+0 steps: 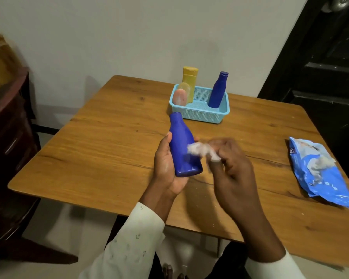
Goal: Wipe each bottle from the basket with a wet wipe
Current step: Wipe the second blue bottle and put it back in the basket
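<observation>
A blue bottle [182, 146] lies gripped in the left hand [166, 166] above the wooden table [109, 137]. The right hand [229, 160] pinches a crumpled wet wipe [201, 151] against its side. Behind stands the light-blue basket [199, 112] holding another blue bottle [218, 90], a yellow bottle [189, 79] and a pink container [179, 97]; the wipes pack [318, 170] lies to the right.

Bare surface [101, 141] lies open to the left of the basket [199, 113]. On the right the wipes packet [318, 170] blocks the edge. Inside the basket, three upright bottles crowd the walls, leaving a gap in the middle.
</observation>
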